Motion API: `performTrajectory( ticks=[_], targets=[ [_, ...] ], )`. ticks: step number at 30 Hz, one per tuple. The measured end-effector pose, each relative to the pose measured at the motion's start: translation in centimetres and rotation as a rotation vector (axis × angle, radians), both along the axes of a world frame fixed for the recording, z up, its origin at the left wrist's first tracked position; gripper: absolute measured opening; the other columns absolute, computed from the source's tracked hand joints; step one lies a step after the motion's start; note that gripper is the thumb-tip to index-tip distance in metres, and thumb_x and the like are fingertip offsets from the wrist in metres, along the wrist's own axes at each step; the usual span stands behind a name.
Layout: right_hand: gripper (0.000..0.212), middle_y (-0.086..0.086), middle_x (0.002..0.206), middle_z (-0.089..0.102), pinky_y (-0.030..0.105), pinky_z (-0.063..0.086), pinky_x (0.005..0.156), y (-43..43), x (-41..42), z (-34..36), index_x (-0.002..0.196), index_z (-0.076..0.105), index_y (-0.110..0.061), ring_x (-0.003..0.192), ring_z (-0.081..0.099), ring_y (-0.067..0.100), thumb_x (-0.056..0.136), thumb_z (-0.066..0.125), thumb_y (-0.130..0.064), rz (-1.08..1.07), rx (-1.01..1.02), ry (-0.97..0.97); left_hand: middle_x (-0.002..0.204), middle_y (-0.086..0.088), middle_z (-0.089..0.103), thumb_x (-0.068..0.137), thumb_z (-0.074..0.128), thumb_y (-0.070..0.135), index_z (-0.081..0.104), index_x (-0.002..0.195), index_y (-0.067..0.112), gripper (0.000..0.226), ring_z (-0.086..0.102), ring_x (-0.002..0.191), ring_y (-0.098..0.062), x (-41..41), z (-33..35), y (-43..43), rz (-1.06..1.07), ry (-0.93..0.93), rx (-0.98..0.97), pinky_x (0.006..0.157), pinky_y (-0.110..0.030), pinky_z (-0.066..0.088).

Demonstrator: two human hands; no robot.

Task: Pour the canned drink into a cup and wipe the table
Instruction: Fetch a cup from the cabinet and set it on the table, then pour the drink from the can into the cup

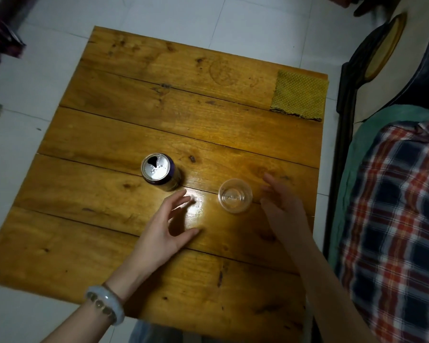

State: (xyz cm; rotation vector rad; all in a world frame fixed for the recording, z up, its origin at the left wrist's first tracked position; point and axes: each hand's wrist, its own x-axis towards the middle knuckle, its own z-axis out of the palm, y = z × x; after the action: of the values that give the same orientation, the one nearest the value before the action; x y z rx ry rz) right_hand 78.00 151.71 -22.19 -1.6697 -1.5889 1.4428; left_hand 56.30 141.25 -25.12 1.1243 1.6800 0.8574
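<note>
Head view, looking down on a square wooden tabletop (134,134) made of planks, standing on a white tiled floor (258,23).

An opened purple can (160,172) stands upright a little left of the middle, well in from every edge. A clear plastic cup (235,196) stands upright to the right of the can and slightly nearer the person, with a gap of wood between them; its base shows through.

The left hand (169,226) hovers on the near side of the can, between can and cup. Its fingers (181,198) are spread and relaxed, holding nothing, with the tips close to the can but not touching it. A pale bracelet (105,304) circles the wrist.

The right hand (280,201), slightly blurred, sits just right of the cup, between it and the tabletop's right edge. Its fingers (270,178) are loosely open and grip nothing.

A yellow-green cloth (299,94) lies flat at the far right corner, its side running along the right edge, well apart from can and cup.

Broad planks stretch from the can to the left and far edges. Close beside the right edge runs a dark frame (342,144) with plaid fabric (394,231).
</note>
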Motion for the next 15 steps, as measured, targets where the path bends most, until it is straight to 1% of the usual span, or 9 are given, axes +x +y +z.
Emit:
performTrajectory(
  ticks=[1,2,3,5,7,9,11,13,15],
  targets=[
    [0.049,0.003,0.124,0.055,0.011,0.047,0.081,-0.1,-0.9,0.8,0.136,0.045,-0.017,0.1,0.055,0.005,0.09,0.052,-0.002,0.039,0.048,-0.015,0.123,0.026,0.057,0.067,0.08,0.033,0.041,0.125,0.04,0.071,0.05,0.118,0.008,-0.7,0.4,-0.6,0.038,-0.01,0.016,0.101,-0.015,0.04],
    [0.05,0.005,0.13,0.053,0.022,0.045,0.094,-0.2,-1.9,1.4,0.137,0.044,-0.016,0.113,0.052,0.01,0.089,0.054,-0.003,0.078,0.097,-0.038,0.12,0.022,0.058,0.067,0.082,0.037,0.044,0.122,0.038,0.068,0.052,0.117,0.004,-1.6,0.7,-1.0,0.077,-0.006,0.035,0.1,-0.018,0.042],
    [0.051,0.006,0.134,0.051,0.032,0.041,0.103,-0.4,-3.1,1.9,0.137,0.043,-0.015,0.122,0.047,0.015,0.089,0.055,-0.004,0.103,0.136,-0.059,0.118,0.021,0.059,0.067,0.081,0.041,0.045,0.12,0.037,0.064,0.054,0.116,-0.001,-2.5,0.9,-1.4,0.112,0.003,0.055,0.099,-0.021,0.043],
    [0.05,0.007,0.132,0.053,0.04,0.04,0.104,-0.7,-5.6,2.4,0.136,0.045,-0.015,0.123,0.048,0.018,0.087,0.055,-0.007,0.108,0.171,-0.053,0.116,0.015,0.059,0.065,0.074,0.043,0.045,0.117,0.037,0.06,0.056,0.114,-0.006,-4.4,1.0,-1.6,0.18,0.019,0.081,0.097,-0.024,0.045],
    [0.051,0.006,0.128,0.056,0.042,0.042,0.102,-1.1,-8.3,2.5,0.134,0.048,-0.013,0.119,0.052,0.019,0.083,0.052,-0.012,0.109,0.2,-0.054,0.116,0.008,0.058,0.064,0.076,0.04,0.043,0.115,0.036,0.06,0.056,0.112,-0.009,-6.1,1.1,-1.2,0.239,0.029,0.105,0.095,-0.021,0.046],
    [0.053,0.005,0.132,0.054,0.041,0.039,0.106,-1.6,-10.8,1.7,0.134,0.048,-0.01,0.124,0.049,0.017,0.081,0.053,-0.006,0.111,0.178,-0.033,0.116,0.001,0.057,0.065,0.084,0.023,0.043,0.116,0.03,0.065,0.055,0.112,-0.014,-7.7,0.9,-0.5,0.272,0.035,0.119,0.093,-0.017,0.045],
    [0.056,0.006,0.135,0.051,0.04,0.038,0.108,-2.2,-12.8,0.4,0.135,0.045,-0.008,0.127,0.046,0.018,0.081,0.056,0.002,0.103,0.136,0.006,0.118,-0.003,0.055,0.07,0.08,0.006,0.042,0.12,0.024,0.064,0.054,0.114,-0.017,-9.1,0.7,0.2,0.284,0.028,0.121,0.094,-0.017,0.044],
    [0.059,0.006,0.138,0.048,0.04,0.037,0.109,-2.9,-14.5,-1.1,0.138,0.042,-0.008,0.129,0.044,0.018,0.081,0.058,0.001,0.09,0.087,0.032,0.123,-0.001,0.054,0.076,0.074,0.005,0.042,0.124,0.024,0.06,0.052,0.116,-0.006,-10.1,0.6,1.0,0.282,0.006,0.101,0.098,-0.018,0.043],
    [0.065,0.003,0.139,0.046,0.041,0.038,0.108,-3.5,-16.0,-2.6,0.14,0.039,-0.011,0.13,0.043,0.015,0.079,0.06,-0.004,0.073,0.047,0.055,0.126,0.003,0.052,0.083,0.068,0.008,0.043,0.128,0.022,0.053,0.051,0.115,0.006,-10.4,0.5,1.7,0.272,-0.051,0.067,0.096,-0.012,0.041]
  ],
)
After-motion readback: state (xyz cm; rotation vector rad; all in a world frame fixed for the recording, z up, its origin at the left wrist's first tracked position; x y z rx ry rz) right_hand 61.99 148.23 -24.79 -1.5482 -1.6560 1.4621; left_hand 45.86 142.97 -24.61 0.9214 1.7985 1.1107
